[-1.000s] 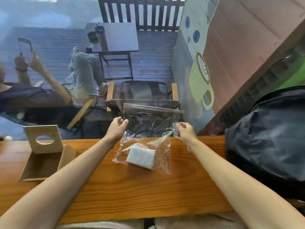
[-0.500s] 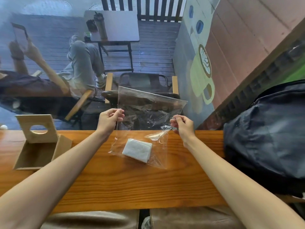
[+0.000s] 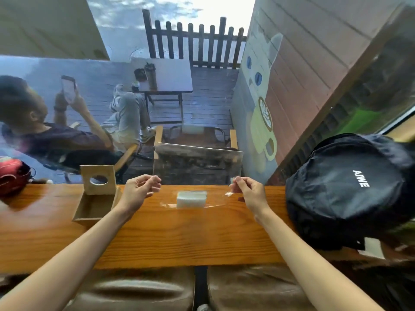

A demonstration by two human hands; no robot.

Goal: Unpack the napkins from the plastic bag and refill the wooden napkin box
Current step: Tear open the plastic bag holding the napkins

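A clear plastic bag [image 3: 197, 164] is stretched upright between my hands above the far edge of the wooden counter [image 3: 170, 234]. My left hand [image 3: 140, 190] pinches its left side and my right hand [image 3: 248, 194] pinches its right side. A white stack of napkins [image 3: 191, 199] sits in the bottom of the bag, resting on the counter between my hands. The wooden napkin box [image 3: 94, 206] stands open to the left of my left hand, its lid [image 3: 98, 179] with a round hole tilted up behind it. The box looks empty inside.
A black backpack [image 3: 350, 194] fills the counter's right end, close to my right forearm. A red object [image 3: 13, 173] lies at the far left. Behind the counter is a window; a seated person holds a phone outside. Brown cushions [image 3: 139, 290] lie below the near edge.
My hands have moved wider apart, pulling the bag taut and upright. The napkin stack now sits straighter on the counter. The view has tilted upward.
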